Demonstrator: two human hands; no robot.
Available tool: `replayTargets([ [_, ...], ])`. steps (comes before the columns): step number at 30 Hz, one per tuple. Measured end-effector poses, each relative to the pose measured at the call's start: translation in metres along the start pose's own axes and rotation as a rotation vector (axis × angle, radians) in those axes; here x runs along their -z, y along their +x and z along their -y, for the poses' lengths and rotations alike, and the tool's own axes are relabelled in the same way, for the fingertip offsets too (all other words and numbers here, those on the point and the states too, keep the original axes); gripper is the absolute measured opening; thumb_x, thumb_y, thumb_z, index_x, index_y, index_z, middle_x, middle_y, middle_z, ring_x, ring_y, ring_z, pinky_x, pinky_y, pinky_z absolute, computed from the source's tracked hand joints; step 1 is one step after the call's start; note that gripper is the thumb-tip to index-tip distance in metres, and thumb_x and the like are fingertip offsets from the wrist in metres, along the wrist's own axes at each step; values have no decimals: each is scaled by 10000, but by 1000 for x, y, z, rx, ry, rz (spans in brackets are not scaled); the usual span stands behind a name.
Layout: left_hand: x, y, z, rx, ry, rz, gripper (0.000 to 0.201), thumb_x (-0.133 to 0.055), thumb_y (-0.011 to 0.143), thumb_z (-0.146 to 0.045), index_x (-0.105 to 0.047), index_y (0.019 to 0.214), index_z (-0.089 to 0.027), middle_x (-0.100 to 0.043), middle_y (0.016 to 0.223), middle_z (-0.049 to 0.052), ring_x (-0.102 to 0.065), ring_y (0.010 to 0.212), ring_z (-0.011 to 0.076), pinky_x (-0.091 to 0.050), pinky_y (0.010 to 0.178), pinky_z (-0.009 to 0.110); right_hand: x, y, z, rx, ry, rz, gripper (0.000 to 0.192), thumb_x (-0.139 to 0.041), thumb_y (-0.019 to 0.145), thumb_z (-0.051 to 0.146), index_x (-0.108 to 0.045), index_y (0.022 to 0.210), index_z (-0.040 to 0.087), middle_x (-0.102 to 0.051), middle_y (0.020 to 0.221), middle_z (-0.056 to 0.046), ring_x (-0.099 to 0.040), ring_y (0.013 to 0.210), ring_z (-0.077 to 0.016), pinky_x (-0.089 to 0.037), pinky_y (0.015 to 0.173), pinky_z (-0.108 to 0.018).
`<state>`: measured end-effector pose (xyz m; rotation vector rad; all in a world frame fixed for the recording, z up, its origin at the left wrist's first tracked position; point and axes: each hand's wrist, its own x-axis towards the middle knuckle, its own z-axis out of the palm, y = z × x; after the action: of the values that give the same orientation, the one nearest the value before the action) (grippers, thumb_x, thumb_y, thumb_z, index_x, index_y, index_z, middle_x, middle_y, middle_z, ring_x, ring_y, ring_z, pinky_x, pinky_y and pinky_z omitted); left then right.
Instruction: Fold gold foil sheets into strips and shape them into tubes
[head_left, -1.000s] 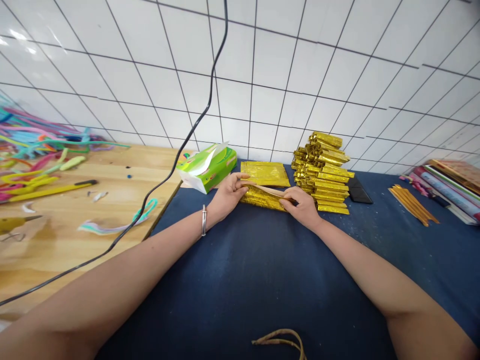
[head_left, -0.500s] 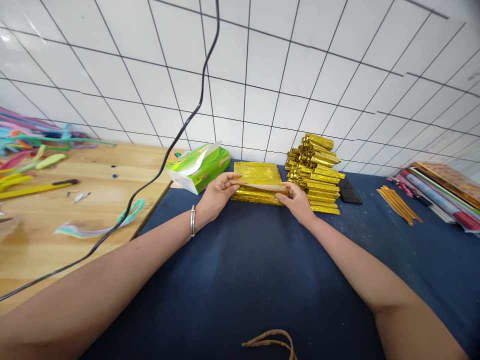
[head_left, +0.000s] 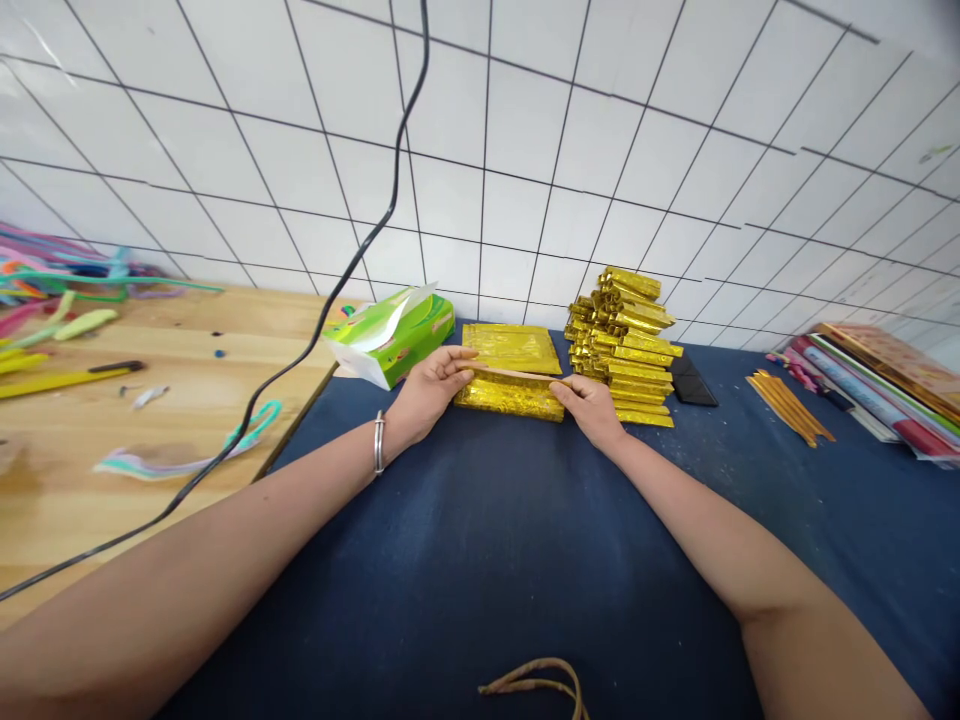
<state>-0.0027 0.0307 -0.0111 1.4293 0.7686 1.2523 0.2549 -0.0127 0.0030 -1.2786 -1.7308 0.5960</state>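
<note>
A sheet of shiny gold foil paper (head_left: 510, 396) is pinched at both ends, its top edge showing a tan underside. My left hand (head_left: 433, 390) closes on its left end, thumb toward me; a silver bangle circles that wrist. At the right end, my right hand (head_left: 592, 405) grips it between thumb and fingers. Just behind lies a flat stack of gold foil sheets (head_left: 514, 345), partly hidden by the held one. To the right of my right hand rises a pile of folded gold foil strips (head_left: 630, 345).
A green tissue box (head_left: 405, 335) stands left of the stack. Beyond the pile lies a black phone (head_left: 694, 380), then brown strips (head_left: 789, 405) and stacked books (head_left: 877, 390). A black cable (head_left: 330, 315) crosses the left side. A tan cord loop (head_left: 540, 672) lies in front.
The held foil sheet has turned so that more of its gold face shows toward me, its lower edge now nearer. Both hands keep their hold; the view has shifted slightly.
</note>
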Motion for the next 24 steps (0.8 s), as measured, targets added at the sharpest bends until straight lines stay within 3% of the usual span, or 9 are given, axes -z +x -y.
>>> replayTargets([
  [8, 1, 0, 1, 18, 0, -5, 328, -618, 767, -276, -536, 1073, -188, -643, 997, 32, -585, 846, 112, -447, 723, 211, 0, -1, 3, 14, -28, 1, 420, -453, 834, 555, -471, 615, 196, -371, 596, 32, -366, 578, -109, -295, 550, -236],
  [15, -1, -3, 1, 49, -27, -14, 290, -599, 789, -344, -564, 1027, -183, -632, 861, 17, -578, 742, 117, -466, 694, 243, -2, -3, 3, 16, -109, -10, 434, -425, 850, 524, -386, 562, 202, -339, 564, 35, -339, 548, -105, -267, 526, -238],
  [20, 5, 0, 9, 15, 376, -10, 218, -555, 804, -339, -596, 962, -194, -629, 801, 5, -564, 697, 136, -445, 645, 259, -4, -1, 0, 30, -321, 19, 439, -409, 866, 486, -420, 533, 200, -422, 520, 36, -414, 530, -107, -274, 526, -237],
  [24, 10, 3, 8, -105, 760, 109, 198, -479, 842, -271, -602, 982, -203, -640, 895, 29, -588, 830, 181, -455, 764, 311, -4, 3, -5, -12, -572, 104, 419, -440, 843, 502, -500, 553, 205, -531, 546, 27, -479, 543, -118, -269, 528, -238],
])
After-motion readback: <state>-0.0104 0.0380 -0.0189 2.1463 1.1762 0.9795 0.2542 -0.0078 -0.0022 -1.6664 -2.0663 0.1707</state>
